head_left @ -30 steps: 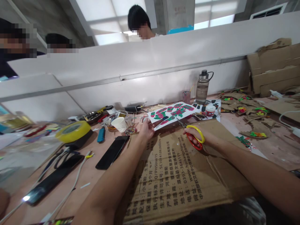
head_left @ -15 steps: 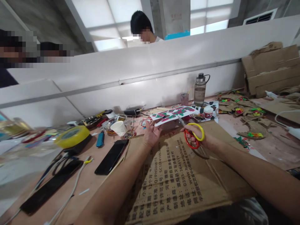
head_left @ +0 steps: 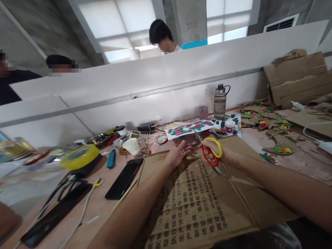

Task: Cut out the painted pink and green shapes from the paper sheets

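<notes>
The painted sheet (head_left: 190,129) is by the far edge of the cardboard (head_left: 245,197), at the blades of the scissors (head_left: 220,148). The right hand (head_left: 210,150) has its grip closed on their handles; the left hand (head_left: 178,156), grip open, is near the sheet. A phone (head_left: 124,180) lies left on the table (head_left: 101,214).

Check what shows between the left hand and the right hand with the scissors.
In the head view, only the cardboard shows between the left hand and the right hand.

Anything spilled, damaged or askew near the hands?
No spill stands out. The brown cardboard looks slightly damaged: a crease runs front to back, right of its printed text, interrupting the flat surface.
</notes>
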### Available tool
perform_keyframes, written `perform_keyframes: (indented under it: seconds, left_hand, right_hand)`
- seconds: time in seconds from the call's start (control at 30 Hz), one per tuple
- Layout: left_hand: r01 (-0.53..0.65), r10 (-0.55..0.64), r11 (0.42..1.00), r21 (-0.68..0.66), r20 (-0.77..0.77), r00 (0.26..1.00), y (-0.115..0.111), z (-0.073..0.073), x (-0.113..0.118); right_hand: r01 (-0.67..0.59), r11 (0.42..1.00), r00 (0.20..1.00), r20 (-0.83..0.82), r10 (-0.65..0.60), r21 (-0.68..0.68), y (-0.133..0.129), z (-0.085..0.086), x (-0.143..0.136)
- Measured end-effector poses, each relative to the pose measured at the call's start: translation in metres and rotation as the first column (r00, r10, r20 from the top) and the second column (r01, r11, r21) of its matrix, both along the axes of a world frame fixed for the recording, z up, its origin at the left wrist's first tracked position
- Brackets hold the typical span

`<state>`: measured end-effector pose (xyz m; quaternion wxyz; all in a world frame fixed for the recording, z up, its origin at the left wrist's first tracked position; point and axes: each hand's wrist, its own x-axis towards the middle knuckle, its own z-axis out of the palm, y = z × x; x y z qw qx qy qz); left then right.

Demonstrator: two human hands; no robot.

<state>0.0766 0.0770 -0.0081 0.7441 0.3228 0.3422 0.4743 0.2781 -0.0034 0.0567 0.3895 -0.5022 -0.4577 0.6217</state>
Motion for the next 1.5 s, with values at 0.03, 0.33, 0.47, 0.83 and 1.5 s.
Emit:
perform_keyframes:
  seconds: [0.03,0.33,0.47,0.83,1.5]
  left_hand:
    - [0.0,0.0,1.0,0.001,-0.017,1.0,-0.002,0.001,0.002]
    - [-0.105,0.105,0.993,-0.06,-0.007,0.994,-0.008,0.011,0.01]
    - [-0.18,0.181,0.981,-0.078,0.011,0.983,-0.005,0.009,0.019]
    - [-0.221,0.224,0.974,-0.051,0.068,0.972,-0.01,0.009,0.033]
    - [-0.244,0.253,0.961,-0.13,0.06,0.966,-0.029,0.012,0.043]
  right_hand:
    - [-0.012,1.0,1.0,0.019,0.012,0.013,-0.001,-0.002,-0.001]
    - [-0.132,0.986,0.981,0.154,0.115,0.106,-0.011,-0.039,-0.01]
    - [-0.13,0.985,0.984,0.141,0.113,0.116,-0.019,-0.042,-0.012]
    - [-0.041,0.99,0.991,0.118,0.057,-0.134,-0.013,-0.027,-0.015]
    - [0.007,0.999,0.997,0.072,-0.004,-0.037,-0.028,-0.04,-0.021]
